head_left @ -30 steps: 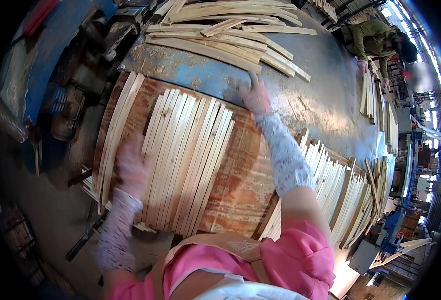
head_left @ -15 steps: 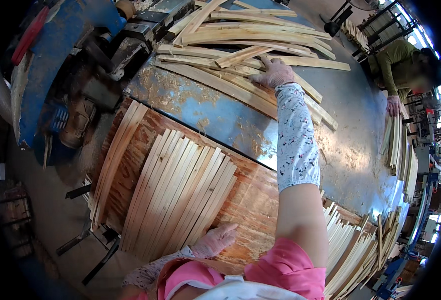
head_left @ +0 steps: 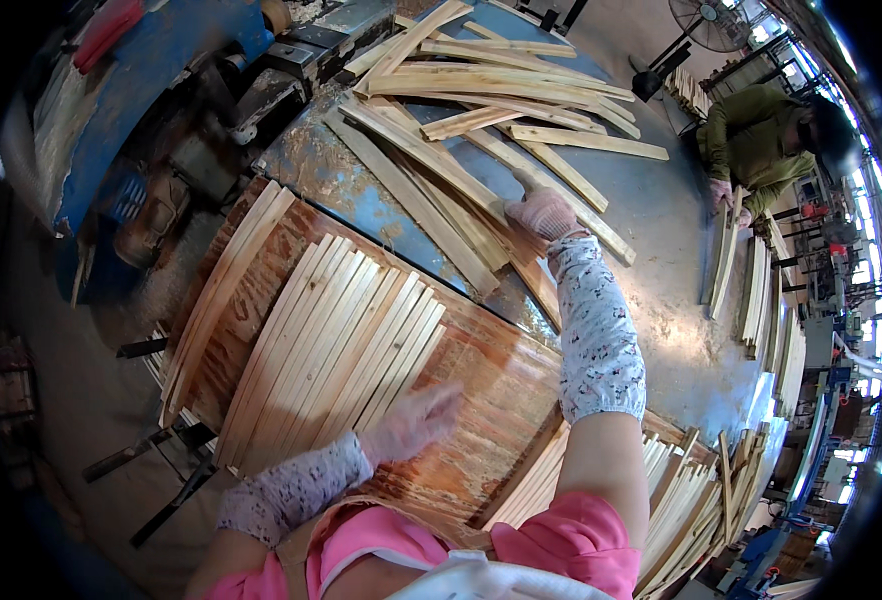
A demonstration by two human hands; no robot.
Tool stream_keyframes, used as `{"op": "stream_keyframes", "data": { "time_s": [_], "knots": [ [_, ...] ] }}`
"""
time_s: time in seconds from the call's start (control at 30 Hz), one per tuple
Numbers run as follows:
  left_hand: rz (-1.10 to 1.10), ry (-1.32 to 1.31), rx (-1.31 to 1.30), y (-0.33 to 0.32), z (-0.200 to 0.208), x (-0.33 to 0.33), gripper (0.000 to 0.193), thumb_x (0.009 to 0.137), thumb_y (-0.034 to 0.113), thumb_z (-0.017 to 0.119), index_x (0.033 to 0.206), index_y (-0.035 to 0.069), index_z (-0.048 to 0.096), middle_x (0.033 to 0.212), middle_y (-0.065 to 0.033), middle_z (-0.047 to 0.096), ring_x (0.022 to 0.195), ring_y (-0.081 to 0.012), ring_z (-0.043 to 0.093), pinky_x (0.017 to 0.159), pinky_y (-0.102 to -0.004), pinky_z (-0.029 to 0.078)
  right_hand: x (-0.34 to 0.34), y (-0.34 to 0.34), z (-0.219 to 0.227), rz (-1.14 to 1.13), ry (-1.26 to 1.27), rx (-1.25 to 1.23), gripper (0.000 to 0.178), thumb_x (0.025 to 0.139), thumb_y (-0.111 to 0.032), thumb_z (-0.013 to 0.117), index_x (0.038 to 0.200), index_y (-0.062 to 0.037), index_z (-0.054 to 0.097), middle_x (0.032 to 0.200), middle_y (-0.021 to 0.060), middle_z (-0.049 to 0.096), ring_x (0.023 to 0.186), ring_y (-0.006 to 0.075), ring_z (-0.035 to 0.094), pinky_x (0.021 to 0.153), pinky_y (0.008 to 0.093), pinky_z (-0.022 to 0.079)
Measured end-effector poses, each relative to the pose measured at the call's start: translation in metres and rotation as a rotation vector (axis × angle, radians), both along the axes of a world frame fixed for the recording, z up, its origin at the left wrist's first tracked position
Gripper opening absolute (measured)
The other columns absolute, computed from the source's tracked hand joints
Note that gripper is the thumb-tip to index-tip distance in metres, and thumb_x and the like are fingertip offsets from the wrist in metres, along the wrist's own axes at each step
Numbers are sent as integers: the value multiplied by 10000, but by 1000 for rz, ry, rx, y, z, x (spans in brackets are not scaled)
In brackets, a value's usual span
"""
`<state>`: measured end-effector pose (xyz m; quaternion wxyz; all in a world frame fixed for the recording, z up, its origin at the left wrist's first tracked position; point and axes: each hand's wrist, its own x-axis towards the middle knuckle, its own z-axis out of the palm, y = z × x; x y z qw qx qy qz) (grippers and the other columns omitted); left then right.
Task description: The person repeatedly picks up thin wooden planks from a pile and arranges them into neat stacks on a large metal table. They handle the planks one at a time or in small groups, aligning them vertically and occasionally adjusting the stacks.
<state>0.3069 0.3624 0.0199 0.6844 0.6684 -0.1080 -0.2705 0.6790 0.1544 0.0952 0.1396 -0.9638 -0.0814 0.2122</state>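
Observation:
My right hand (head_left: 543,213), in a pale glove and a floral sleeve, reaches out over the blue metal table (head_left: 361,205). Its fingers are closed around a long wooden strip (head_left: 431,155) in the loose pile; the fingertips are partly hidden. Below it, my left hand (head_left: 413,422), also gloved, hovers by a row of pale wooden strips (head_left: 326,345) laid side by side on a reddish plywood board (head_left: 481,390). Though blurred by motion, its fingers look stretched out, with nothing in them.
More curved strips (head_left: 501,85) lie crossed at the table's far side. A blue machine (head_left: 176,90) stands at the left. Stacked strips (head_left: 676,490) fill the lower right. At the far right, a co-worker (head_left: 761,150) handles strips, with a fan (head_left: 709,22) behind.
My right hand has drawn back toward me, and several strips have swung and slid nearer. My left hand has lifted and moved slightly forward. The co-worker's hands have shifted onto a strip.

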Motion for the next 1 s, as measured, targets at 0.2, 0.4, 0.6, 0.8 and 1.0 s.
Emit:
{"op": "stream_keyframes", "data": {
  "time_s": [0.2, 0.4, 0.6, 0.8, 1.0],
  "knots": [
    [246, 244, -333, -24, 8, 67, 745, 1071, 255, 701, 1682, 65, 320, 1650, -171, 452, 1493, -256, 479, 1210, -406, 438, -50, 0, -34, -17, -2, 37, 819, 919, -472, 725, 1616, -142, 447, 1390, 239, 695, 1319, 396, 653, 1114, 458, 516],
    [295, 267, -227, -16, 8, 73, 628, 1074, 141, 683, 1629, 49, 405, 1573, -157, 477, 1462, -252, 479, 1213, -396, 435, -44, 5, -8, 2, -145, -110, 590, 868, -352, 741, 1388, -117, 590, 1162, 200, 772, 1097, 427, 736, 937, 500, 589],
    [558, 414, -614, -2, 18, 120, 655, 986, 307, 789, 1501, 20, 503, 1217, -102, 668, 1095, -221, 676, 946, -380, 587, -122, 44, 23, 7, 308, 388, 635, 1008, -492, 623, 1542, -161, 533, 1156, 179, 780, 1123, 337, 752, 924, 478, 583],
    [730, 526, -695, 24, 57, 132, 468, 972, 255, 741, 1318, -24, 595, 1013, -152, 717, 851, -254, 717, 793, -386, 636, -136, 50, 5, 13, -36, 356, 660, 1010, -596, 595, 1511, -167, 565, 1272, 205, 747, 1219, 383, 695, 1070, 447, 540],
    [753, 418, -627, 44, 76, 108, 510, 977, 325, 733, 1325, -31, 624, 1045, -119, 761, 861, -211, 718, 831, -380, 636, -103, 38, -41, 127, -297, -124, 691, 954, -558, 691, 1508, -165, 562, 1378, 175, 658, 1321, 378, 603, 1083, 469, 538]
  ]
}}
